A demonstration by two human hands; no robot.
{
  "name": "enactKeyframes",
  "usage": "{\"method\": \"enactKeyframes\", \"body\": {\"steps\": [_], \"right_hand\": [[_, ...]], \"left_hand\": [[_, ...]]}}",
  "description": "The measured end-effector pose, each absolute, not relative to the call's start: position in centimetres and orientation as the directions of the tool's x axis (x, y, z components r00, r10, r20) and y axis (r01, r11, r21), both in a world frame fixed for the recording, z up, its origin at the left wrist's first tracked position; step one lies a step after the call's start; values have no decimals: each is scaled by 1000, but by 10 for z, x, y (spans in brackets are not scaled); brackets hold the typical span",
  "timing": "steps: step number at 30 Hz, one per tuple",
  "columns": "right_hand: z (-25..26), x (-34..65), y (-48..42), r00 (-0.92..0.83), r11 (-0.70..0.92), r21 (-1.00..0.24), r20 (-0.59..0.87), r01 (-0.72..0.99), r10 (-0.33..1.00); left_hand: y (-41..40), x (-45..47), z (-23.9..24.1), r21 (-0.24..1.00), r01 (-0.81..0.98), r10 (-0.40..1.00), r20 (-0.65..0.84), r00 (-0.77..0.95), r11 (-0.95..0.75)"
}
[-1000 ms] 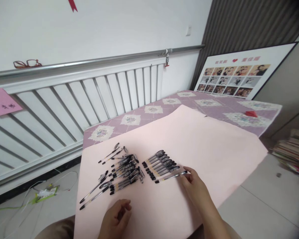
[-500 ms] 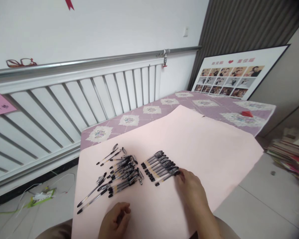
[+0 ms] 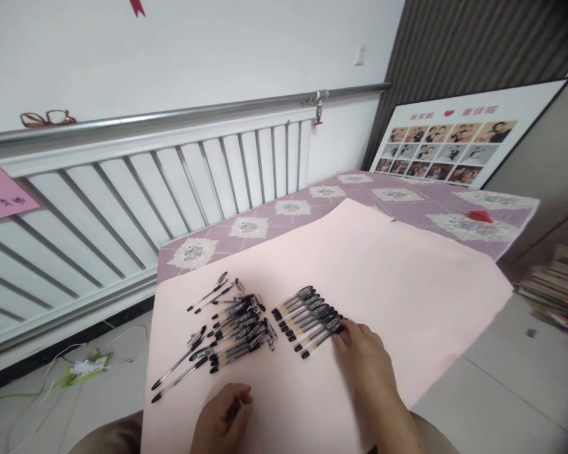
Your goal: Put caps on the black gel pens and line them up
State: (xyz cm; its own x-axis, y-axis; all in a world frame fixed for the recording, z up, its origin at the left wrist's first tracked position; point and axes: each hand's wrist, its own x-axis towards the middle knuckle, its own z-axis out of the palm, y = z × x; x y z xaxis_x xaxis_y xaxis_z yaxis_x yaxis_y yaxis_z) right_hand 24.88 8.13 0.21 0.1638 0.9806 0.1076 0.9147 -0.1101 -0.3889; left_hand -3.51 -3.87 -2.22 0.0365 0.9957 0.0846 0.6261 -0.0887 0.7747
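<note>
Black capped pens lie on a pale pink paper sheet [image 3: 383,271]. A neat row of pens [image 3: 307,318] lies side by side in the middle, and a loose heap of pens [image 3: 231,328] lies to its left. My right hand [image 3: 364,356] rests flat at the near end of the row, its fingertips touching the cap of the nearest pen [image 3: 319,342]. My left hand [image 3: 222,419] sits at the sheet's near edge with its fingers curled in; what they hold, if anything, is hidden.
The sheet covers a table with a purple patterned cloth [image 3: 312,208]. A white slatted radiator [image 3: 123,195] stands on the left, with glasses [image 3: 47,118] on its top. A photo board [image 3: 454,142] leans at the back right. Books [image 3: 553,284] are stacked on the floor.
My right hand slid a pen leftwards against the near end of the row and now rests at its cap. My left hand has stayed in place.
</note>
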Motion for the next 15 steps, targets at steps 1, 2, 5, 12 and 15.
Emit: {"method": "enactKeyframes", "body": {"steps": [1, 2, 5, 12, 15], "right_hand": [[2, 249, 82, 164, -110, -384, 109, 917, 980], [2, 249, 82, 163, -108, -383, 114, 917, 980], [3, 250, 81, 159, -90, -410, 136, 907, 978], [3, 249, 76, 170, -55, -415, 244, 908, 955], [0, 246, 75, 178, -60, -387, 277, 920, 944]], "left_hand": [[-39, -35, -22, 778, 622, 996, 87, 33, -88], [-39, -34, -21, 780, 619, 995, 93, 29, -91], [-39, -34, -22, 774, 623, 991, 134, 18, -115], [-38, -34, -22, 753, 642, 989, 136, 59, -142], [-38, -33, -20, 750, 645, 988, 146, 54, -146]]}}
